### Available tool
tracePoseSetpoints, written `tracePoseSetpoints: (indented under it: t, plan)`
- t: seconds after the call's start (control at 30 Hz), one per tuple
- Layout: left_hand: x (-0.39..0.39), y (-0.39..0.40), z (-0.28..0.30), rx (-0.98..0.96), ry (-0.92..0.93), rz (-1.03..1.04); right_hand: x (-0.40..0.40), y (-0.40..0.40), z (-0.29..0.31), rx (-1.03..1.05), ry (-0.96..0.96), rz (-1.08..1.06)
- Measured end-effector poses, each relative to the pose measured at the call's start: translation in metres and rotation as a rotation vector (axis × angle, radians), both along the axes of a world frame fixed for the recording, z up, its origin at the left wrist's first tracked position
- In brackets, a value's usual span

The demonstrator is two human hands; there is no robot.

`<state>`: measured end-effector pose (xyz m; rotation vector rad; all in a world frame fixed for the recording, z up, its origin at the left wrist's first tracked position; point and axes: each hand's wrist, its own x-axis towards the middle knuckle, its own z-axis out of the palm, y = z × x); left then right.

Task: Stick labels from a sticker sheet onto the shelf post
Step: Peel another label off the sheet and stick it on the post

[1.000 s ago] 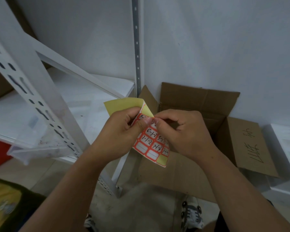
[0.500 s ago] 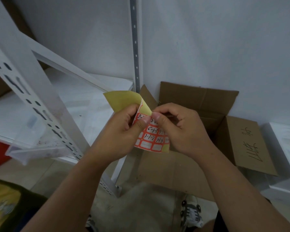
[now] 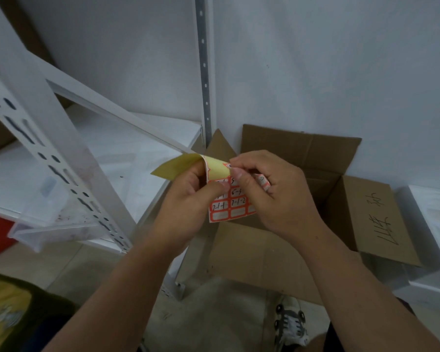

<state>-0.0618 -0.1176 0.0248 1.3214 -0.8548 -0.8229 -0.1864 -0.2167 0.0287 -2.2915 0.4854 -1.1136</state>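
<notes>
My left hand [image 3: 188, 196] grips a sticker sheet [image 3: 235, 208] of red-bordered labels with handwritten numbers, its yellow backing folded over at the top. My right hand [image 3: 269, 196] pinches one label [image 3: 262, 182] between thumb and forefinger; the label curls away from the sheet toward the right. The white slotted shelf post [image 3: 59, 158] leans diagonally at the left, about a hand's width from the sheet. A second, grey perforated post [image 3: 204, 72] stands upright against the wall behind my hands.
An open cardboard box [image 3: 328, 179] with handwriting on its flap sits behind my hands. A white shelf board [image 3: 127, 148] and a clear plastic tray [image 3: 43, 222] lie at the left. White foam pieces [image 3: 437, 219] are at the right. My shoe [image 3: 290, 323] shows below.
The label has come off the sheet's top corner, leaving bare yellow backing there, and now curls in my right fingers. Both hands stay close together in front of the box.
</notes>
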Motion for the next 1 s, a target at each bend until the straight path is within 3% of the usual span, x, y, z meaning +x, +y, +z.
tracePoseSetpoints:
  t: [0.27, 0.53, 0.9, 1.0]
  plan:
    - [-0.007, -0.002, 0.004, -0.079, 0.171, 0.103, 0.001, 0.002, -0.003, -0.211, 0.011, -0.029]
    - [-0.007, -0.004, 0.005, -0.057, -0.003, 0.157, 0.003, 0.004, -0.002, -0.170, -0.063, -0.096]
    - [-0.013, -0.005, 0.006, 0.006, -0.060, 0.204, 0.003, 0.013, 0.010, 0.418, -0.201, -0.104]
    - [-0.013, -0.006, 0.004, 0.029, -0.017, 0.218, 0.002, 0.015, 0.014, 0.436, -0.214, -0.094]
